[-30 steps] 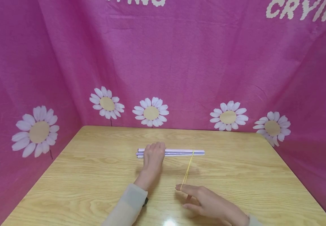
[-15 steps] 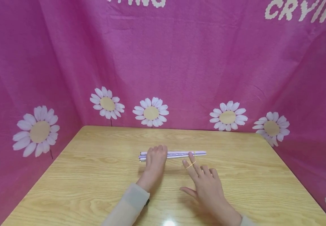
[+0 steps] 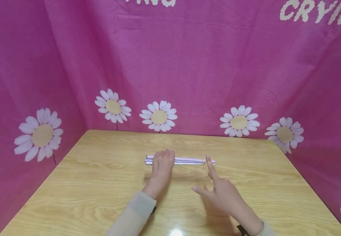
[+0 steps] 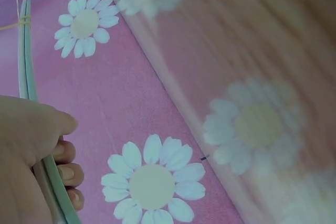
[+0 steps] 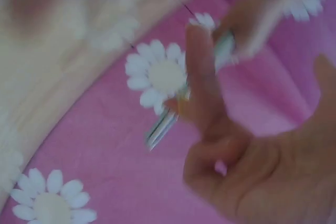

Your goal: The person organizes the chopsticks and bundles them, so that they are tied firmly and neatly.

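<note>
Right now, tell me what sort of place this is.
Probably a makeshift tabletop recording booth, not a lived-in room. A wooden table is boxed in on three sides by a pink daisy-print cloth, and the only item on it is a bundle of pale sticks under the left hand.

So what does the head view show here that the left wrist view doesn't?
Only the head view shows the wooden table, both hands whole, and the right hand with one finger stretched to the rubber band. Only the left wrist view shows the left hand's fingers curled under the bundle of sticks. Both show the bundle, the band near its end, and the daisy cloth.
</note>
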A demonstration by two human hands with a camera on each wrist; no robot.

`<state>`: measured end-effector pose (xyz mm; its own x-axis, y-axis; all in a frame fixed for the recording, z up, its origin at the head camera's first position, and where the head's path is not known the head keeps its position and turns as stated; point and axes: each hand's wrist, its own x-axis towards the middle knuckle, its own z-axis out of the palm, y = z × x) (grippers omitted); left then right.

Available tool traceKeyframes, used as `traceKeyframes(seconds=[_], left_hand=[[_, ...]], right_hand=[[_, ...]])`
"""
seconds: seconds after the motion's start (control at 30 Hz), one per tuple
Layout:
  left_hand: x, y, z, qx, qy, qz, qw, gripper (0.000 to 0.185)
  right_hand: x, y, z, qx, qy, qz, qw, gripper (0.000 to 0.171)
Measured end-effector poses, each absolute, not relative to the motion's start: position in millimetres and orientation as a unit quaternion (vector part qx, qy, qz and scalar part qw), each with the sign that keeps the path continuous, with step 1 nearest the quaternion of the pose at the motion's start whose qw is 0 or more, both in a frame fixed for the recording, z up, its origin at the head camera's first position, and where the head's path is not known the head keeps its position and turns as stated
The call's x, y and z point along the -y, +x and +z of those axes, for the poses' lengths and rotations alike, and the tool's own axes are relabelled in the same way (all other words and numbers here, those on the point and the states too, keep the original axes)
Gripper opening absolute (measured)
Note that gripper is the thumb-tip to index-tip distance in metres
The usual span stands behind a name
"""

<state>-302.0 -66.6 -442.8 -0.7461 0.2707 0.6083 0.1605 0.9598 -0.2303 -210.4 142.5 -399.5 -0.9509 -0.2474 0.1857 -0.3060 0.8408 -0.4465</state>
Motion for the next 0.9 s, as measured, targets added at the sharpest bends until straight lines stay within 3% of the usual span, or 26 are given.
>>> traceKeyframes(seconds=[0.13,0.4,0.9], left_hand=[[67.8,-301.5,-441.0,0.93,-0.127,0.067,0.339,0.031],[69.4,-303.0,-440.3,0.909,-0.165,0.052,0.379,0.026],[66.9,-301.9,-439.8,0.907,-0.198,0.026,0.372,0.02]], right_hand=[[-167.6,-218.8,-379.3,0.912,0.158,0.371,-0.068,0.083],[-217.1,-241.3,-369.8,0.831,0.249,0.455,-0.201,0.05],[-245.9,-292.3,-394.8,0.665,0.348,0.56,-0.352,0.065]])
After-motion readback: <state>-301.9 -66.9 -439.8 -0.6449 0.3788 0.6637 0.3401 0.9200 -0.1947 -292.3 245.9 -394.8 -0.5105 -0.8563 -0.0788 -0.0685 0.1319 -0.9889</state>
